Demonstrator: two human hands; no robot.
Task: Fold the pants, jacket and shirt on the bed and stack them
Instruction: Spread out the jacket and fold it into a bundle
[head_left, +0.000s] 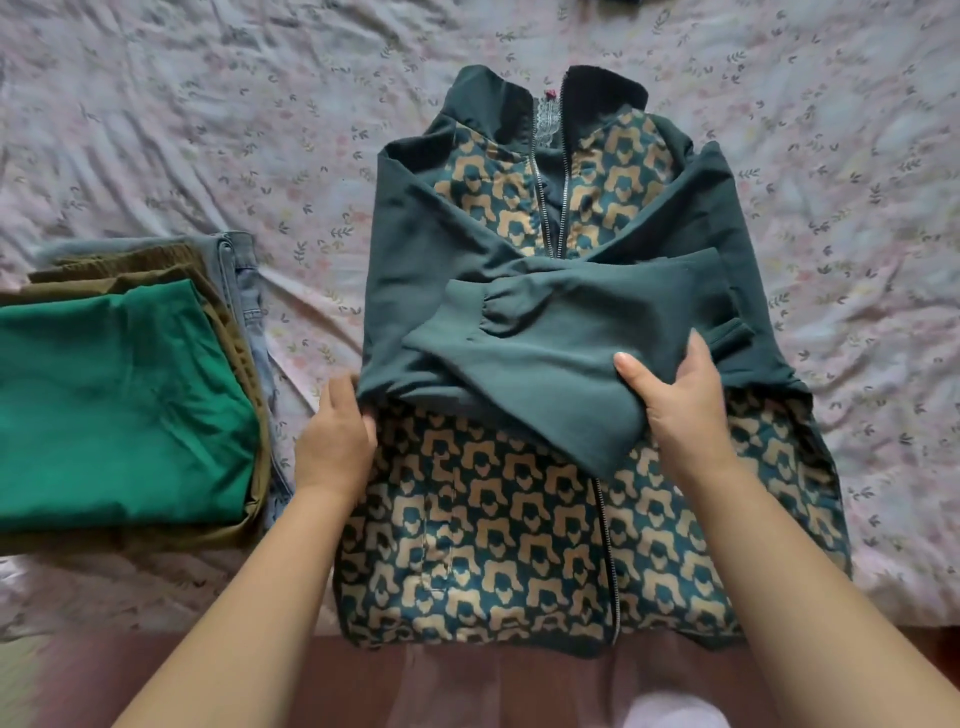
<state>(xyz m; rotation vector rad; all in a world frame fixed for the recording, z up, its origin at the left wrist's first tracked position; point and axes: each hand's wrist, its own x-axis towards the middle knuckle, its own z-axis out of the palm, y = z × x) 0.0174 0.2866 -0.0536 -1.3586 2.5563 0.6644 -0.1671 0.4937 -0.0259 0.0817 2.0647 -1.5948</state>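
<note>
A dark green jacket (524, 525) with a tan pattern and a metal zip lies front up on the bed, collar away from me. Both plain green sleeves (545, 332) are crossed over its chest. My right hand (675, 400) grips the lower fold of the crossed sleeves, thumb on top. My left hand (337, 441) holds the jacket's left edge where the sleeve fold meets the patterned body, fingertips tucked under the cloth. To the left sits a folded stack: a bright green shirt (114, 410) on top of olive pants (135, 273), with blue jeans (244, 280) underneath.
A pink floral bedsheet (208, 130), wrinkled, covers the bed all around. The bed's near edge runs along the bottom, with a reddish-brown floor (467, 686) below it. A dark object (618, 2) peeks in at the top edge.
</note>
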